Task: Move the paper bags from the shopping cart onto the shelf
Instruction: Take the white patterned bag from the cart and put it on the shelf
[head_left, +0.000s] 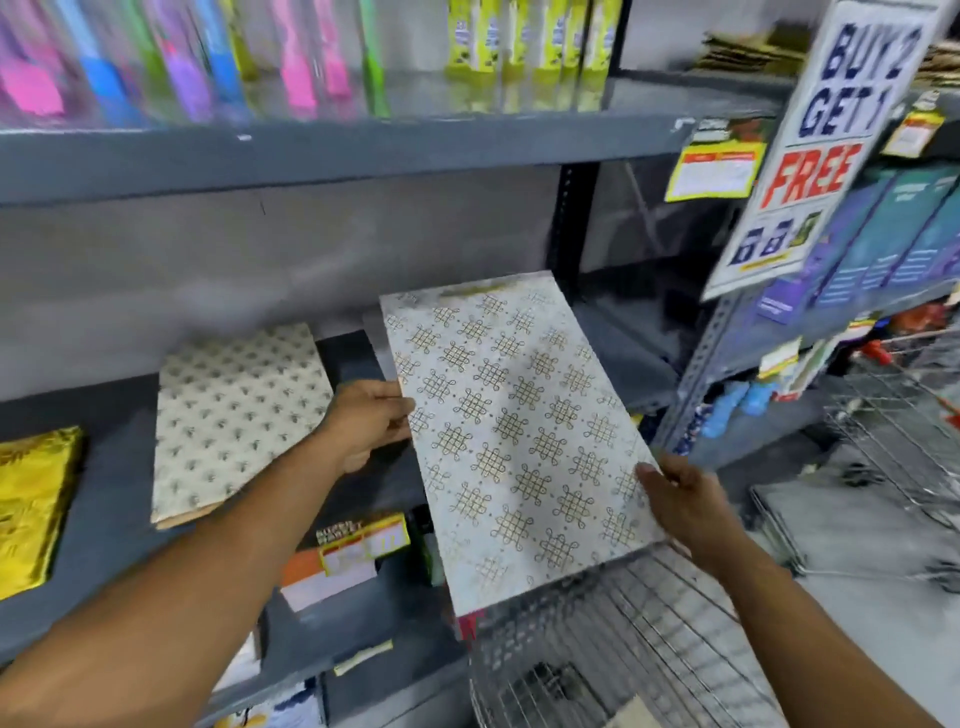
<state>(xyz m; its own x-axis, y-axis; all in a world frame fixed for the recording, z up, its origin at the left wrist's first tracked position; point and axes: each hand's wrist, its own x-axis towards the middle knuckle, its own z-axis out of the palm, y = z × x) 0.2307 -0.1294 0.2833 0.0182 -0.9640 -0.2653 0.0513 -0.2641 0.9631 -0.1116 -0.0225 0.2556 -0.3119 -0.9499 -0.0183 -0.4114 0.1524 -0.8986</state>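
Left hand (366, 423) grips the patterned paper bag (511, 431) at its left long edge, thumb on top, fingers closed underneath. Right hand (685, 501) pinches the near right corner the same way. Bag is held flat and in the air, near end over the shopping cart (623, 639), far end already over the shelf (363, 358). Long axis points away from the person, toward the shelf back. Free shelf space lies straight ahead, just right of the cream bag (234, 415) lying there; a gold bag (31, 499) sits further left. Judgement: forward push and lowering needed; left hand is nearer the shelf.
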